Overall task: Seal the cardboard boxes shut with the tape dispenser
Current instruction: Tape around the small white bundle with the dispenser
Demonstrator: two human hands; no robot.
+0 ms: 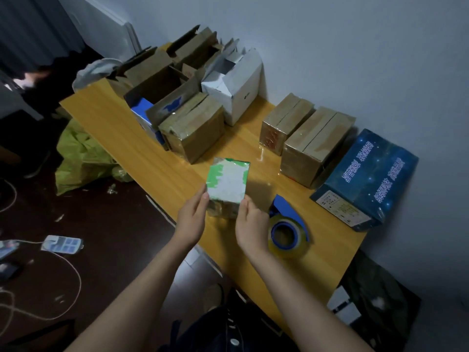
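The small green-and-white box [227, 182] is held up over the near part of the wooden table [121, 138], its glossy, taped top face tilted toward the camera. The left hand [193, 219] grips its lower left edge and the right hand [251, 224] its lower right edge; each thumb lies against the box's side, while the other fingers are tucked behind it (how far they curl cannot be seen). The blue tape dispenser [288, 228], loaded with a roll of clear tape, lies on the table just beside the right hand, untouched.

Farther back, a closed brown box [195, 130] shiny with tape stands near the table's middle. Two more taped brown boxes [286, 123] [314, 146] sit side by side toward the wall, and a dark blue printed box [365, 179] lies next to them at the right. A white box [236, 90] and several open cardboard boxes [157, 85] crowd the far end. On the dark floor at the left lie a yellow-green bag [81, 161] and a power strip [62, 243].
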